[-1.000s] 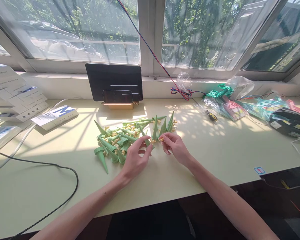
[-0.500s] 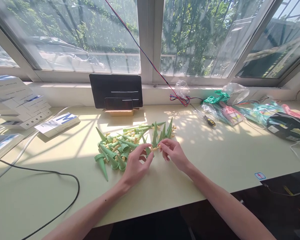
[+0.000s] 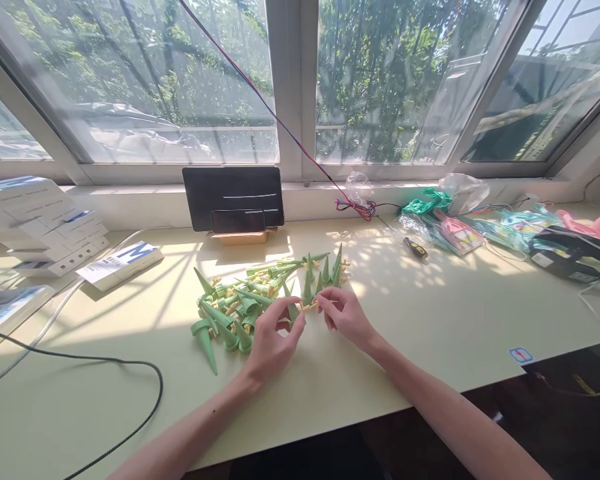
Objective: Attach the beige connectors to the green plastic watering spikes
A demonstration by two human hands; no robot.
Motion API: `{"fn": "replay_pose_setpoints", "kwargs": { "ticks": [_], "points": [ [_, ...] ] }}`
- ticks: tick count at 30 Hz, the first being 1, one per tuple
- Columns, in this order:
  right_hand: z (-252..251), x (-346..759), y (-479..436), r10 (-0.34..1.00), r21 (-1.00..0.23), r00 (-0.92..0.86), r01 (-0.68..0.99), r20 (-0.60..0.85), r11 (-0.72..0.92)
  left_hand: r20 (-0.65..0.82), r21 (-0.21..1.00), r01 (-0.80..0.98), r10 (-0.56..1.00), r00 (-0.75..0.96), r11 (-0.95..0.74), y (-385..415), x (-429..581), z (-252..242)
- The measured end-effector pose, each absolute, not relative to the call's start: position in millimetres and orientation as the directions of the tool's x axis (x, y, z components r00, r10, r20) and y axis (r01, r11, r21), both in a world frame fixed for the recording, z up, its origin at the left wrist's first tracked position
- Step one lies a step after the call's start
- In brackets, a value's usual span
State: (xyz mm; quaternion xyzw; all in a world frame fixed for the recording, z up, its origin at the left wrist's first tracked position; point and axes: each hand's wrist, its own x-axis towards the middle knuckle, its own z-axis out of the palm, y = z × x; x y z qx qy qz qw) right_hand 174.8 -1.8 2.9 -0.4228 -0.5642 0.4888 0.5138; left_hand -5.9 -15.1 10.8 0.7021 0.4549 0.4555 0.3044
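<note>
Between my two hands is a small yellow plastic valve point(image 3: 308, 307). My left hand point(image 3: 274, 337) pinches its left end between thumb and forefinger. My right hand point(image 3: 347, 316) grips the other end with its fingertips, which partly cover it. Right behind my left fingers stands a green cone-shaped watering spike point(image 3: 292, 308); whether it joins the valve I cannot tell. A pile of green spikes point(image 3: 250, 305) with yellow valves among them lies beyond and left of my left hand. Several more spikes point(image 3: 307, 283) stand point up just past my fingertips.
A tablet point(image 3: 233, 193) leans on a stand by the window. White boxes point(image 3: 40, 220) are stacked at left, near a black cable point(image 3: 105, 361). Toward the right lie a yellow-black tool point(image 3: 415, 249), plastic bags point(image 3: 460, 233) and a black device point(image 3: 570, 255). The table's front edge runs below my forearms.
The view has tilted up slightly, so everything sits a little lower. Both hands keep hold of the yellow valve, with only a slight shift of the fingers.
</note>
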Motion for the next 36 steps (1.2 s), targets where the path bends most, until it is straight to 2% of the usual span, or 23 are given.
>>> {"fn": "replay_pose_setpoints", "kwargs": {
  "ticks": [5,16,36],
  "points": [
    [2.3,173.9,-2.9,0.975,-0.983,-0.124,-0.02,0.185,0.184,0.397,0.813,0.391,0.902,0.17,-0.431,-15.5,-4.9,11.8],
    [7.0,173.6,-5.9,0.969,-0.972,-0.075,-0.013,0.234,0.234,0.368,0.821,0.41,0.917,0.153,-0.397,-15.5,-6.2,11.1],
    [7.5,172.3,-10.5,0.952,-0.948,-0.115,0.11,0.285,0.297,0.387,0.805,0.422,0.908,0.158,-0.417,-16.5,-4.7,12.7]
  ]
}}
